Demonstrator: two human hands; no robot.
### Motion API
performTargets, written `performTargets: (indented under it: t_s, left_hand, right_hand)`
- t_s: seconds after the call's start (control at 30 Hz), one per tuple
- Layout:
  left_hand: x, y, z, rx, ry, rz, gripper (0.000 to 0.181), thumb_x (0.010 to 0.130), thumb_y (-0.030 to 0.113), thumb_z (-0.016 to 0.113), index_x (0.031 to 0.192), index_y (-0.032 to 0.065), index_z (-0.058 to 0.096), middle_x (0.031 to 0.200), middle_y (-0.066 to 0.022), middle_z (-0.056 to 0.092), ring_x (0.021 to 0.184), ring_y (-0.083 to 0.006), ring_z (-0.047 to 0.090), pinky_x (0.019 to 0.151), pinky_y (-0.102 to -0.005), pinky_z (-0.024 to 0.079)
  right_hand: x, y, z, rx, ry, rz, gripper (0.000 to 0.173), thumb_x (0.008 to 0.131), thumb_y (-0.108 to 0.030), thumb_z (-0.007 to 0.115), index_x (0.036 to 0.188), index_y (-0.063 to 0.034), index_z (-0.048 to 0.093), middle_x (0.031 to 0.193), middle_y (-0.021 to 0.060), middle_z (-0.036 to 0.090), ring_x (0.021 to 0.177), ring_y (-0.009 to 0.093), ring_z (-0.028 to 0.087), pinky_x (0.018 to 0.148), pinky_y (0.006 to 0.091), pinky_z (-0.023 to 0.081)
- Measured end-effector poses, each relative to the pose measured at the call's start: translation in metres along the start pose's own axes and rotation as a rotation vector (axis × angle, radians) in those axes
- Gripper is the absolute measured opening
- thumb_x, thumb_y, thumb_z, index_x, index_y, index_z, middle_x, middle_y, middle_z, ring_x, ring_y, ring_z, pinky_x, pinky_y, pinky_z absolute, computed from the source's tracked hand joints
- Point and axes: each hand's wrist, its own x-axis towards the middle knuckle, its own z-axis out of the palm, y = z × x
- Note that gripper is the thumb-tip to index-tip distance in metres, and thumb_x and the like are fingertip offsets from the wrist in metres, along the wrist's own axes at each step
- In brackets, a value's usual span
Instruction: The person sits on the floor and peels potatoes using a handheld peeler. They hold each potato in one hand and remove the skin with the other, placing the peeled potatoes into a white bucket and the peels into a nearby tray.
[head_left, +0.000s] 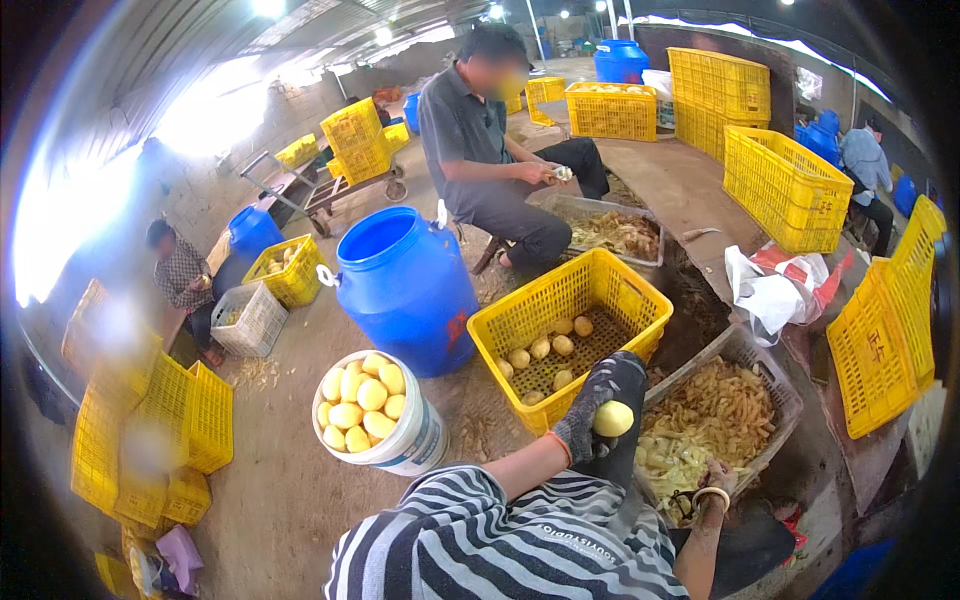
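Note:
My left hand (591, 416), in a dark glove, holds a peeled, pale yellow potato (613, 418) above my knee. Over the near end of a grey plastic crate (787, 416) full of peelings (720, 409) is my bare right hand (718, 478), with a bracelet at its wrist. A small dark object shows beside its fingers, too unclear to name. Beyond my left hand stands a yellow plastic crate (495, 326) with several unpeeled potatoes (562, 345) on its bottom. To the left, a white bucket (435, 442) is heaped with peeled potatoes (371, 394).
A blue plastic barrel (409, 300) stands behind the bucket. Across from me sits a person (480, 150) working over another crate of peelings (615, 232). Yellow crates (874, 360) and a white and red bag (784, 289) lie at the right; stacked yellow crates (154, 420) stand far left.

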Motion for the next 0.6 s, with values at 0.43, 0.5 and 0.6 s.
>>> performTargets:
  t_s: [0.43,0.5,0.6]
  left_hand:
    - [0.029,-0.004,0.023,0.001,0.000,-0.022,0.040,0.086,0.032,0.055,0.124,0.0222,0.047,0.115,0.0006,0.057,0.102,-0.0151,0.055,0.081,-0.0305,0.046]
    - [0.043,-0.005,0.013,-0.055,-0.058,-0.051,0.040,0.086,0.034,0.056,0.123,0.0225,0.047,0.115,0.0003,0.057,0.101,-0.0157,0.055,0.077,-0.0312,0.047]
    - [0.029,-0.003,0.035,0.016,0.063,-0.096,0.035,0.081,0.039,0.059,0.111,0.0242,0.048,0.098,-0.0011,0.056,0.085,-0.0185,0.054,0.058,-0.0330,0.043]
  right_hand:
    - [0.030,0.024,-0.026,0.552,0.023,-0.123,0.020,0.083,-0.027,0.063,0.082,-0.0081,0.056,0.070,0.0000,0.053,0.057,0.012,0.048,0.054,0.0268,0.040]
    - [0.043,0.029,-0.025,0.631,-0.044,0.000,0.019,0.085,-0.022,0.061,0.094,-0.0056,0.060,0.075,0.0007,0.054,0.060,0.014,0.050,0.054,0.0267,0.045]
    - [0.041,0.031,-0.023,0.653,-0.087,-0.033,0.009,0.085,-0.016,0.059,0.086,-0.0073,0.055,0.073,0.0014,0.054,0.058,0.013,0.050,0.052,0.0263,0.045]
